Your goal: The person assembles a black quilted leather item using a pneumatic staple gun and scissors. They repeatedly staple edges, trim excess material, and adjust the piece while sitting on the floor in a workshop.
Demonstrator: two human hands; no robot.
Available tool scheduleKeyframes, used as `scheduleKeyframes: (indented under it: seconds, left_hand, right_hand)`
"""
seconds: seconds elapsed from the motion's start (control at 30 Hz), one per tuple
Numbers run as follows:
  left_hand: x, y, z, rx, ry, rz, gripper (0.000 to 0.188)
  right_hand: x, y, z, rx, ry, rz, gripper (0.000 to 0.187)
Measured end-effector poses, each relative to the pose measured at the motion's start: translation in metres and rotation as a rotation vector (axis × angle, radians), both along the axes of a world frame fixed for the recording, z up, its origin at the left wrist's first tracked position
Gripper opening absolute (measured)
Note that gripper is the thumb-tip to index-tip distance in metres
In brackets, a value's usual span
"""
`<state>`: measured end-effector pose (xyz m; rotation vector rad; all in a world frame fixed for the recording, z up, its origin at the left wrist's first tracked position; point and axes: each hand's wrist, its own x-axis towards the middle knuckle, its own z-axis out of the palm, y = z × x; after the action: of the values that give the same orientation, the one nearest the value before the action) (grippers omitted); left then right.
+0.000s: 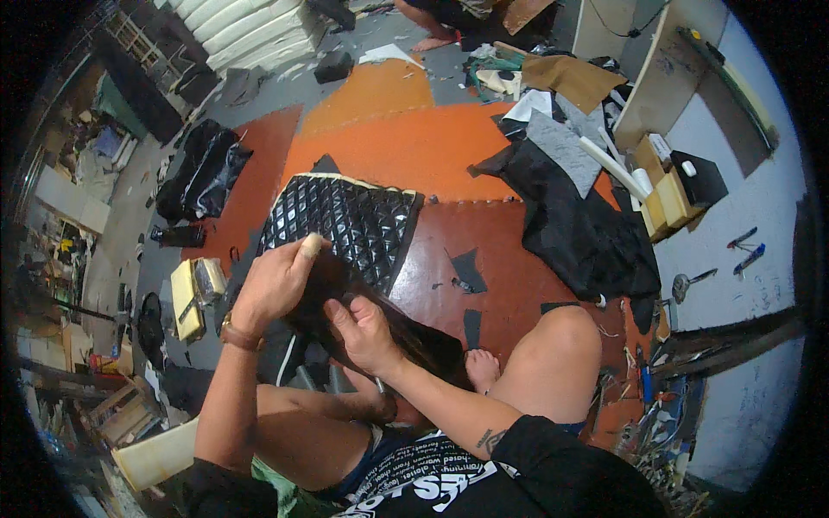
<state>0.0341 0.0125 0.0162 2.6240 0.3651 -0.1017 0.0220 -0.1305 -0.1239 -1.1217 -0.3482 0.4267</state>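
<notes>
My left hand (278, 281) grips the upper part of a dark sheet of material (325, 281), which looks brownish black and somewhat blurred. There is a pale wrap on one of its digits, and its fingertips are behind the sheet. Lower and to the right, my right hand (367, 335) pinches the same sheet, thumb on top. The sheet hangs over my lap, its lower end spreading toward my bare foot. Just beyond my hands, a glossy black quilted panel (341, 226) with a pale trimmed edge lies flat on the floor.
Black fabric (574, 229) is heaped at the right, near grey and brown scraps. Dark scraps (466, 269) dot the red-brown floor sheet (505, 259). A yellow foam block (186, 298) and a black bundle (203, 173) lie left. White stacked padding (250, 30) and another person's foot (434, 41) show far off.
</notes>
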Motion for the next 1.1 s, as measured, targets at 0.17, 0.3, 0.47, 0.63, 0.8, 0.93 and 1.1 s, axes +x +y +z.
scheduleKeyframes:
  seconds: [0.17, 0.3, 0.47, 0.63, 0.8, 0.93, 1.1]
  left_hand:
    - [0.005, -0.001, -0.02, 0.057, -0.109, 0.096, 0.049]
    - [-0.004, -0.024, -0.03, 0.302, -0.407, 0.068, 0.039]
    - [-0.023, -0.026, -0.012, 0.286, -0.309, -0.061, 0.039]
    - [-0.047, -0.019, -0.002, 0.247, -0.258, -0.144, 0.065]
    - [-0.069, -0.024, 0.004, 0.238, -0.27, -0.133, 0.066]
    - [-0.086, -0.024, 0.007, 0.231, -0.322, -0.137, 0.063]
    - [-0.101, -0.019, -0.006, 0.282, -0.406, -0.039, 0.06]
  right_hand:
    - [0.009, -0.001, -0.008, -0.126, -0.115, -0.05, 0.034]
    - [0.019, 0.003, -0.013, -0.093, -0.208, -0.195, 0.029]
    - [0.014, 0.007, -0.027, 0.061, 0.079, 0.046, 0.028]
    - [0.001, 0.017, -0.037, 0.037, -0.063, 0.072, 0.026]
    - [-0.012, 0.015, -0.034, -0.019, -0.111, 0.048, 0.023]
    - [-0.019, 0.011, -0.04, -0.14, -0.185, 0.097, 0.025]
    - [-0.01, 0.016, -0.028, -0.298, -0.112, 0.131, 0.027]
